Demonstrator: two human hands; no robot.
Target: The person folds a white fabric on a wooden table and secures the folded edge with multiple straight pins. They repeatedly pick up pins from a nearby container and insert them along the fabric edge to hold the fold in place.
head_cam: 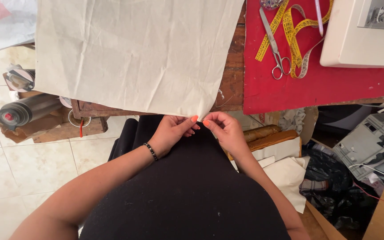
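While pinching the cream cloth [138, 53] corner, left hand [172, 132] and right hand [225, 131], near red mat [321, 89].

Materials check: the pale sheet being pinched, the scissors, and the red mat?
Pale sheet: looks like unbleached woven cotton, matte; soft creases, limp corner drooping between left hand and right hand. Scissors: bare metal, dull silver sheen. Red mat: probably felt or card; flat, matte, scuffed.
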